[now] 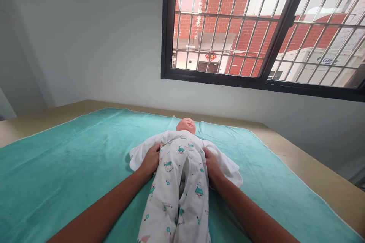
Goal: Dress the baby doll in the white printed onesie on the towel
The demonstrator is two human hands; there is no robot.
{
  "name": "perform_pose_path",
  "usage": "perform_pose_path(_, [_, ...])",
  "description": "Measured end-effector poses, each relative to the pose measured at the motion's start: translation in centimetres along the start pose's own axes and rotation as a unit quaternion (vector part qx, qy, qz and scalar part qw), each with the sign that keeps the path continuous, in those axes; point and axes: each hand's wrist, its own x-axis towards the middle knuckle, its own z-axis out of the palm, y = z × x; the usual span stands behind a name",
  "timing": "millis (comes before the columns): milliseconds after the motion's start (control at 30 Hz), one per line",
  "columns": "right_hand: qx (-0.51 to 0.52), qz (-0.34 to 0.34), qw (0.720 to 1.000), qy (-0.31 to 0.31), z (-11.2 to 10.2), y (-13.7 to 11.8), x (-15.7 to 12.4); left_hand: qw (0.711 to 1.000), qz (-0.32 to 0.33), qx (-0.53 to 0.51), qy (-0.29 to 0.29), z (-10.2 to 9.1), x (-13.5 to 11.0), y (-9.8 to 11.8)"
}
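Baby doll (186, 125) — hands at waist
Left hand (151, 159) and right hand (212, 167) flank the romper (176, 184) — grip closure cannot be told.

Doll (182, 148) on back, centred on blanket (71, 159) — head toward wall. Blanket on table (313, 167). Left hand (150, 159), right hand (212, 166) flank torso — touching. Window (265, 26) behind, right.

White unit (322, 57) outside window (278, 38) reads "GREE".
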Motion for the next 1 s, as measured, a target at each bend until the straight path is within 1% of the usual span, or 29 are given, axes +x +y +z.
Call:
perform_pose_path(133, [0.054, 0.018, 0.998, 0.005, 0.0, 0.2, 0.1, 0.999, -0.027, -0.009, -0.015, 0.0, 0.0, 0.0])
perform_pose_path(200, [0.067, 0.016, 0.998, 0.006, 0.0, 0.3, 0.1, 0.999, -0.026, -0.006, -0.024, 0.0, 0.3, -0.3])
perform_pose_path(267, [0.073, 0.004, 0.997, 0.015, 0.0, 0.4, 0.3, 1.0, -0.004, 0.01, -0.01, 0.0, 0.7, -0.7])
perform_pose_path(367, [0.047, -0.02, 0.997, 0.057, 0.0, 0.6, 0.6, 0.997, 0.027, 0.054, 0.04, -0.2, 1.2, -1.0])
perform_pose_path(467, [-0.007, -0.045, 0.995, 0.091, -0.3, 0.6, 0.8, 0.989, 0.062, 0.107, 0.075, -0.6, 1.1, -0.3])
perform_pose_path(533, [-0.062, -0.076, 0.991, 0.095, -0.6, 0.5, 0.7, 0.979, 0.116, 0.152, 0.078, -0.9, 0.8, 0.5])
perform_pose_path(633, [-0.153, -0.12, 0.975, 0.103, -1.0, 0.3, 0.6, 0.961, 0.197, 0.188, 0.049, -0.9, 0.3, 1.4])
perform_pose_path(700, [-0.183, -0.134, 0.968, 0.108, -1.2, 0.3, 0.6, 0.955, 0.221, 0.198, 0.013, -0.8, 0.2, 1.5])
perform_pose_path(767, [-0.18, -0.145, 0.967, 0.104, -1.2, 0.2, 0.6, 0.955, 0.215, 0.202, -0.02, -0.6, 0.2, 1.3])
perform_pose_path(833, [-0.169, -0.163, 0.967, 0.1, -1.1, 0.0, 0.6, 0.962, 0.184, 0.198, -0.042, -0.6, 0.3, 1.0])
perform_pose_path(933, [-0.145, -0.226, 0.957, 0.112, -1.1, -0.6, 0.4, 0.969, 0.145, 0.193, -0.061, -0.7, 0.4, 0.9])
perform_pose_path(1000, [-0.122, -0.269, 0.951, 0.096, -1.1, -1.0, 0.2, 0.97, 0.14, 0.191, -0.059, -0.8, 0.4, 1.0])
